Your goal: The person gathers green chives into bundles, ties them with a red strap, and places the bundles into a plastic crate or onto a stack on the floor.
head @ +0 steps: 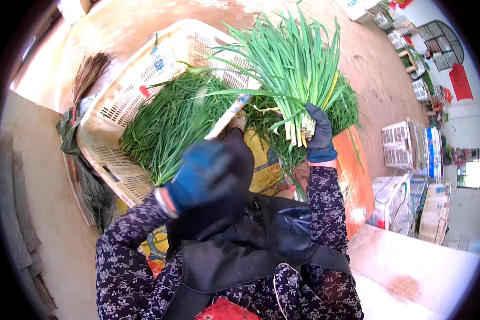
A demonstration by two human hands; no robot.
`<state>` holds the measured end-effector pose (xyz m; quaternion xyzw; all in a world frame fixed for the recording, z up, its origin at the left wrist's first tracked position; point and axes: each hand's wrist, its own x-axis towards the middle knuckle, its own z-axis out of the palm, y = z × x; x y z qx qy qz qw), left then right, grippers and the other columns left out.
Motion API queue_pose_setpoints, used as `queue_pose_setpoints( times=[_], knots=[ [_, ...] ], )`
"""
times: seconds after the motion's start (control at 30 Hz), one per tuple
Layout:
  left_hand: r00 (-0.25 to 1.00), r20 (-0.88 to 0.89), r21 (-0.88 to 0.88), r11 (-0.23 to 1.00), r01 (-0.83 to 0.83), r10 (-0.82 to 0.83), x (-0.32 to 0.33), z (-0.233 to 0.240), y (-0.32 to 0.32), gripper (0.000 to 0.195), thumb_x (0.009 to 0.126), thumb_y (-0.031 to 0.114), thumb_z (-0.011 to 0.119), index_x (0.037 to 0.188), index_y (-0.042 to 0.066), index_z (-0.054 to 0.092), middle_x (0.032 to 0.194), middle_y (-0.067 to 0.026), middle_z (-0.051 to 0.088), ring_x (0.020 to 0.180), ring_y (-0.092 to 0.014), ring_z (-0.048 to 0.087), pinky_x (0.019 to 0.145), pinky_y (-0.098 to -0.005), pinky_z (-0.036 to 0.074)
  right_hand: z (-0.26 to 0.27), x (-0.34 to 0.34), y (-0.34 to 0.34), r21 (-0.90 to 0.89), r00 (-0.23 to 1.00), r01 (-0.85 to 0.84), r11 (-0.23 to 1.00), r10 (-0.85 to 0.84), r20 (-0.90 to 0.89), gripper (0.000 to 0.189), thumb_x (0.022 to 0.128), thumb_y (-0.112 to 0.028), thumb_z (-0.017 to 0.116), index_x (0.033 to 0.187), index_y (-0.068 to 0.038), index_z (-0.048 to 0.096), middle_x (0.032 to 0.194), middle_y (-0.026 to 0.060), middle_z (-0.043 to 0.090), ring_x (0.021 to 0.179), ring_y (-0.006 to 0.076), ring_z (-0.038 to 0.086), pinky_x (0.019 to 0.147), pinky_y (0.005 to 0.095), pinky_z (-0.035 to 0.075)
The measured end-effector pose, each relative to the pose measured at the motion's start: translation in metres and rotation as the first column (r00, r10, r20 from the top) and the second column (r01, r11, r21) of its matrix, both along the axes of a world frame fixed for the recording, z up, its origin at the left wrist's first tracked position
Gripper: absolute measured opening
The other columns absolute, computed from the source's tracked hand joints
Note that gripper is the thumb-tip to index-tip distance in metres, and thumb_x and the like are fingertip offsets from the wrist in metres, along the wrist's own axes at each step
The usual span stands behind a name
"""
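My right hand (321, 134), in a dark blue work glove, grips a bunch of green chives (300, 68) near its pale cut ends. The leaves fan out away from me, with one yellow blade among them. Over my dark-clad knee, my left hand (204, 174) is blurred in a blue glove, so its fingers and anything in them cannot be made out. Just beyond it stands a large white plastic crate (98, 144), tilted in view. A pile of loose chives (176, 120) fills part of it, leaves lying roughly lengthwise.
More greens (346, 106) lie right of the crate, partly behind the held bunch. An orange board (354, 176) is beside my right forearm. A twig broom (89, 76) and a dark green sack (92, 188) flank the crate's left. Stacked crates (404, 146) line the right wall.
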<state>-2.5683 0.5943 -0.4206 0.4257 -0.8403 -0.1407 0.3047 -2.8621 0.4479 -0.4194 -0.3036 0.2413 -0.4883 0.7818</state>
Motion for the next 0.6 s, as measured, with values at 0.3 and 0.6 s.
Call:
queue_pose_setpoints(
  times=[0.3, 0.6],
  knots=[
    [0.542, 0.534, 0.715, 0.689, 0.119, -0.649, -0.157, -0.119, 0.044, 0.040, 0.077, 0.036, 0.060, 0.104, 0.007, 0.065, 0.091, -0.0173, 0.065, 0.085, -0.036, 0.063, 0.079, -0.0487, 0.048, 0.038, -0.052, 0.075, -0.046, 0.973, 0.228, 0.972, -0.230, -0.031, 0.030, 0.082, -0.012, 0.061, 0.107, 0.003, 0.063, 0.103, 0.0147, 0.068, 0.091, 0.0246, 0.067, 0.086, 0.0379, 0.054],
    [0.944, 0.304, -0.206, 0.959, 0.194, -0.126, -0.119, -0.026, -0.040, 0.012, 0.078, 0.015, 0.056, 0.071, 0.006, 0.060, 0.066, -0.0137, 0.057, 0.067, -0.034, 0.059, 0.072, -0.0415, 0.050, 0.054, -0.139, 0.133, -0.130, 0.904, 0.408, 0.904, -0.420, -0.083, 0.028, 0.085, -0.014, 0.059, 0.107, 0.002, 0.063, 0.104, 0.0128, 0.068, 0.094, 0.0248, 0.066, 0.086, 0.0383, 0.054]
  ],
)
